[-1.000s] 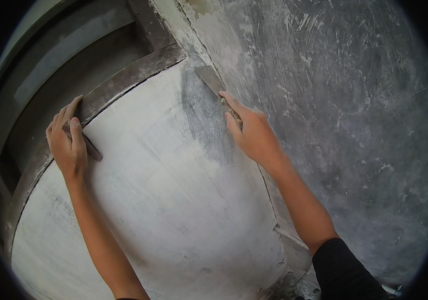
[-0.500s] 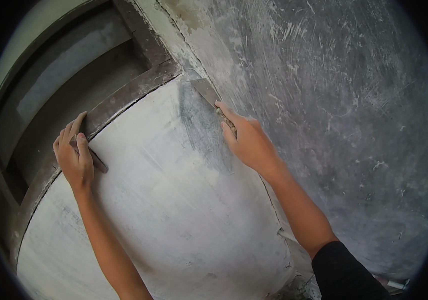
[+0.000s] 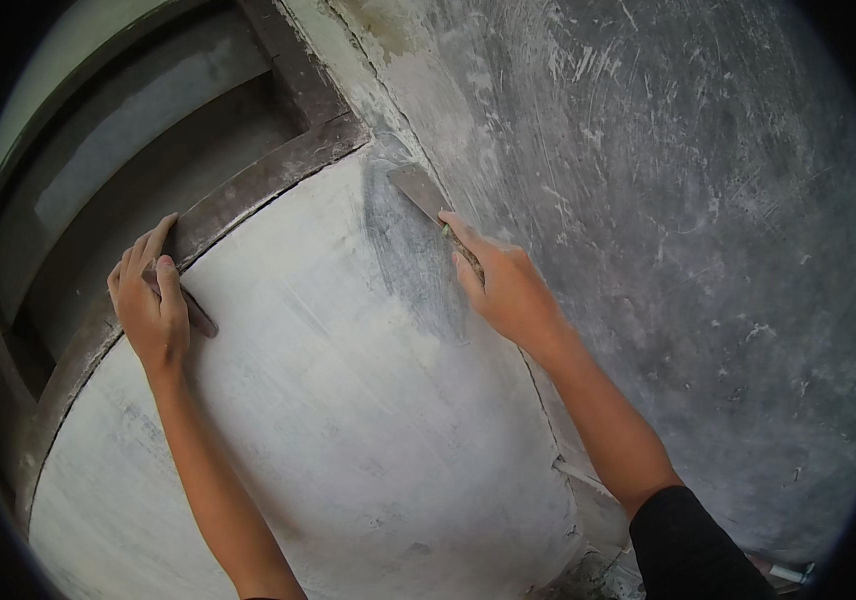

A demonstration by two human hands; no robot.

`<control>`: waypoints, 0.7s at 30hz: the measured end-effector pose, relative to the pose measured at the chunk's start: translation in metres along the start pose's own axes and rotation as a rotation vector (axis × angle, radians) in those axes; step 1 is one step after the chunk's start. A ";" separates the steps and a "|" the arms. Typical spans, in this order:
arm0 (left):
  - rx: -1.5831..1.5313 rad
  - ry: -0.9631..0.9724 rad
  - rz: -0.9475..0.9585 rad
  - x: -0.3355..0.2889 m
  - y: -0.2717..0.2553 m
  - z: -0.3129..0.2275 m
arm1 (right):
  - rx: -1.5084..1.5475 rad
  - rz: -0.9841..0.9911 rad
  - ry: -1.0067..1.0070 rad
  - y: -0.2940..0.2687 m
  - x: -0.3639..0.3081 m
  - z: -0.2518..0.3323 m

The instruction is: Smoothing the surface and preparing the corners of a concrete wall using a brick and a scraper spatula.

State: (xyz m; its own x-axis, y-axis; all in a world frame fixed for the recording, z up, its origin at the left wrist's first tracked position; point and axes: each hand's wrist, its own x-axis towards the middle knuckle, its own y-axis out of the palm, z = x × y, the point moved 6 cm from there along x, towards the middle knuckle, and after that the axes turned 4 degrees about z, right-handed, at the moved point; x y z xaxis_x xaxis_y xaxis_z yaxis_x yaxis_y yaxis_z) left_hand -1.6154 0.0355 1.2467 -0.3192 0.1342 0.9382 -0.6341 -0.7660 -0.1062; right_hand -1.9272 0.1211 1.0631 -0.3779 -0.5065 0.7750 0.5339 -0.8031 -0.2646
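My right hand (image 3: pixel 508 285) grips a flat metal putty knife (image 3: pixel 418 192), with its blade pressed flat against the corner where a pale plastered wall (image 3: pixel 348 400) meets a grey one. A darker, wet grey smear (image 3: pixel 403 250) runs down the pale wall just under the blade. My left hand (image 3: pixel 151 305) rests against the pale wall beside a dark window frame (image 3: pixel 258 180) and holds a second, smaller dark blade (image 3: pixel 198 315), whose tip pokes out below the fingers.
A rough grey plastered wall (image 3: pixel 668 230) fills the right side. The dark recessed window opening (image 3: pixel 128 170) lies at the upper left. Rubble and a small light object (image 3: pixel 788 572) show near the floor at the lower right.
My right hand and the putty knife have slid slightly down along the corner. My left hand has dropped a little lower on the window frame edge.
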 end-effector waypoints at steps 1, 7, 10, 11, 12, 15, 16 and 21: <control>-0.004 0.000 -0.001 0.000 0.000 0.001 | -0.046 -0.054 -0.072 -0.001 0.002 -0.001; 0.000 0.016 0.004 0.001 -0.005 -0.003 | -0.068 -0.112 -0.138 0.000 0.013 0.002; -0.011 -0.017 -0.017 0.000 -0.007 -0.002 | -0.061 -0.070 -0.078 -0.007 0.028 0.020; -0.025 -0.003 -0.014 0.000 -0.009 -0.002 | -0.074 -0.029 -0.031 -0.010 0.034 0.023; -0.039 0.011 -0.011 0.000 -0.011 -0.001 | -0.083 -0.026 -0.054 -0.007 0.034 0.025; -0.047 0.001 -0.020 0.000 -0.011 -0.002 | -0.100 -0.063 -0.116 0.002 0.021 0.011; -0.046 0.009 -0.025 0.002 -0.011 -0.003 | -0.108 -0.095 -0.147 0.000 0.024 0.014; -0.063 -0.002 -0.034 0.000 -0.011 -0.002 | -0.134 -0.121 -0.175 -0.014 0.062 0.050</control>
State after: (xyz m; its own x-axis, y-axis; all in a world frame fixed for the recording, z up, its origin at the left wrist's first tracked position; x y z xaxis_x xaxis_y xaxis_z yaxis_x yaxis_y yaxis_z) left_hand -1.6097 0.0451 1.2473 -0.2950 0.1584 0.9423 -0.6879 -0.7197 -0.0944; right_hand -1.9199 0.1164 1.1437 -0.2898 -0.3514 0.8903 0.3833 -0.8949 -0.2284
